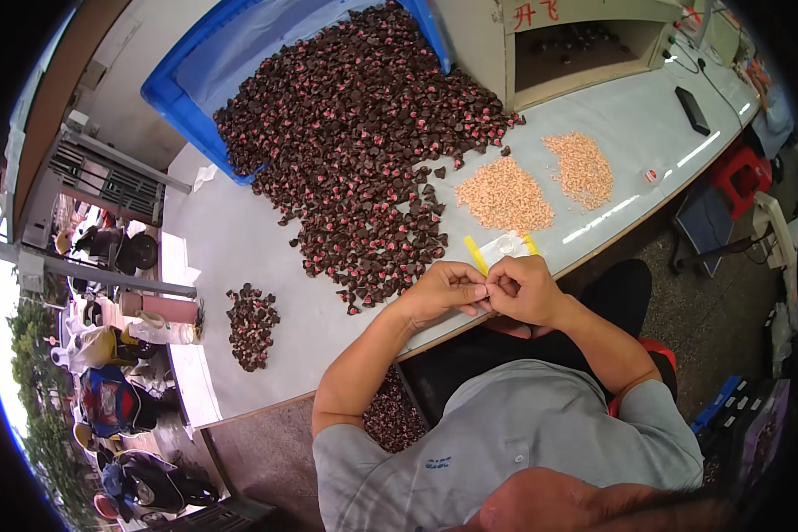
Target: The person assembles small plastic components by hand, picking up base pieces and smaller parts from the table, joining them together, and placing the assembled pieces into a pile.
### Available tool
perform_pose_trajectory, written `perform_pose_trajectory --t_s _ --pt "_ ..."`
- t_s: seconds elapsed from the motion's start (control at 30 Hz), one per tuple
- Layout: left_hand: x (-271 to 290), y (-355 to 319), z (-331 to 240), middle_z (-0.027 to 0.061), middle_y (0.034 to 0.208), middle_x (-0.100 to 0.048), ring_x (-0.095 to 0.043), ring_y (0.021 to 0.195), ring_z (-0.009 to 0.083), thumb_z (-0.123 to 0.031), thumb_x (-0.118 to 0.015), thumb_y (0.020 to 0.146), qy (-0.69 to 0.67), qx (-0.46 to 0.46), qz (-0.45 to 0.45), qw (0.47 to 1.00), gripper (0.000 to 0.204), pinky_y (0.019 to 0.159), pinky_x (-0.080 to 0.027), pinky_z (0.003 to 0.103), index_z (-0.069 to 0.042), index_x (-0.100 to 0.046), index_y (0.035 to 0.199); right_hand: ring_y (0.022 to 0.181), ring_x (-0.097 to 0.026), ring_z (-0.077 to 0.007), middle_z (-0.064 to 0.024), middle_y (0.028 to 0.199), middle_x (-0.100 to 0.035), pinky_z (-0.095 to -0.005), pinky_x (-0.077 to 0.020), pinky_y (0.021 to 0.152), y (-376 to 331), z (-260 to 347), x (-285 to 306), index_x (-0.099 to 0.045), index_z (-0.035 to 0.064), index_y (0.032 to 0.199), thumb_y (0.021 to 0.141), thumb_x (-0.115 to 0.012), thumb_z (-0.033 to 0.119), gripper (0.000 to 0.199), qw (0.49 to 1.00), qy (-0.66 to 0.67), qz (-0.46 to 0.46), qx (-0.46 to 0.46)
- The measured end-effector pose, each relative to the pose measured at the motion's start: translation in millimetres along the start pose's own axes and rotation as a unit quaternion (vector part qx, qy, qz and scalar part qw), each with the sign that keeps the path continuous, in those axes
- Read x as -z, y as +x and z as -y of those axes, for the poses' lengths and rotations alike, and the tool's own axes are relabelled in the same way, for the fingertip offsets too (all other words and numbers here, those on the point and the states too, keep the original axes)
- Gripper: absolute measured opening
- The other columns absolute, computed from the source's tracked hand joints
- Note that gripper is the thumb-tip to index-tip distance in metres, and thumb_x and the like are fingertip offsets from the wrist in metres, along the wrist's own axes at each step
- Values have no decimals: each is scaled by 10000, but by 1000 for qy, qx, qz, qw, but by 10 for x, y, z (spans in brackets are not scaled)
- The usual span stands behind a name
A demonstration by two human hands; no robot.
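Observation:
My left hand (449, 291) and my right hand (525, 289) meet fingertip to fingertip at the table's front edge. Both are closed in a pinch, and whatever they hold is too small and covered to make out. Just beyond them lies a white piece with yellow strips (504, 248), carrying a small clear round item. A big heap of small dark parts with pinkish-red spots (355, 133) spreads out to the left of my hands. Past the white piece are two piles of tiny peach-coloured parts, one nearer (505, 193) and one farther right (582, 170).
The dark heap spills from a tipped blue tub (173, 99) onto the pale table (230, 230). A smaller dark pile (252, 326) sits at the left. At the back stands an open-fronted box (585, 53); a black oblong object (692, 111) lies right. Below the table is a container of dark parts (392, 412).

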State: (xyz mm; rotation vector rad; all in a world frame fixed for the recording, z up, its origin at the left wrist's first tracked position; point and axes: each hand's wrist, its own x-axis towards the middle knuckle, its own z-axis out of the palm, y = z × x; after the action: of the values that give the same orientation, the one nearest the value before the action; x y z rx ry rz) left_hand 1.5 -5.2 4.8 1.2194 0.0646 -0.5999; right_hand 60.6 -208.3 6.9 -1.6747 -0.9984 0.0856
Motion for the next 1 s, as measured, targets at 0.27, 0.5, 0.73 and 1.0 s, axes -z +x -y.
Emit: perform_pose_trajectory --t_s 0.27,0.5,0.73,1.0 --pt "-24 1 -17 100 952 -702 -697 852 170 -135 -717 879 -4 -13 -44 999 185 691 -551 251 2 -671 996 468 -510 -94 -24 546 -529 -254 -395 449 14 48 173 -615 21 837 771 -684 10 96 998 -47 -15 -26" --pt "-16 6 -15 102 920 -703 -699 846 178 -107 -714 877 33 -7 -32 999 156 685 -547 254 8 -669 973 497 -588 -211 -46 578 -589 -320 -444 476 133 131 222 -623 75 825 780 -678 95 73 990 -93 103 -9" --pt "-14 18 -6 101 917 -702 -701 841 181 -100 -706 882 37 1 -22 999 141 677 -548 250 8 -668 963 513 -608 -214 -53 594 -605 -319 -455 483 127 119 249 -628 75 834 782 -679 102 78 988 -59 134 -47" --pt "-30 26 -20 120 1013 -710 -691 839 170 -101 -710 878 23 6 -50 998 234 670 -541 246 34 -687 1067 469 -567 -182 -47 541 -548 -303 -438 464 287 118 483 -610 56 810 764 -679 39 85 981 -162 105 19"
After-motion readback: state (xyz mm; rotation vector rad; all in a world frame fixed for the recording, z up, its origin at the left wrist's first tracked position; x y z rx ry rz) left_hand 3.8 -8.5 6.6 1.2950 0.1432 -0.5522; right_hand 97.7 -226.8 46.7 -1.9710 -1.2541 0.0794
